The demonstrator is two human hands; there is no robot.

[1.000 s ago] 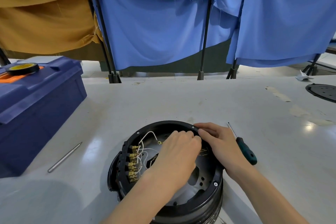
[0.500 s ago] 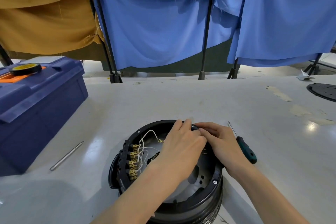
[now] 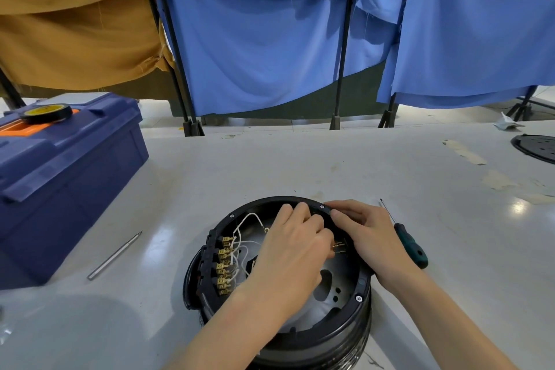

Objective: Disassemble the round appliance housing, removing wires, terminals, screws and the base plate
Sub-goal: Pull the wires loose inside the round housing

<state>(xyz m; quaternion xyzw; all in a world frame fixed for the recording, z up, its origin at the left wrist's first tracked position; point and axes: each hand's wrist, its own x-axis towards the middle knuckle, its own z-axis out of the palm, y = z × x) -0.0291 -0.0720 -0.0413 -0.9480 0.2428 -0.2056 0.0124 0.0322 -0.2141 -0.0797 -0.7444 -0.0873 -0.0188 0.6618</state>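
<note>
The housing (image 3: 339,336) stood open on the counter (image 3: 270,165) before you. Your left hand (image 3: 294,252) curled inside among the wires (image 3: 240,249) (grasp hidden, I could not tell); your right hand (image 3: 369,234) gripped its rim (image 3: 270,200).

Your round black housing (image 3: 330,339) sits open side up on the table (image 3: 300,165), white wires (image 3: 240,228) looping off brass terminals (image 3: 223,267) along its left inner wall, screws (image 3: 358,298) in the rim, grey metal plate (image 3: 333,288) inside.
</note>
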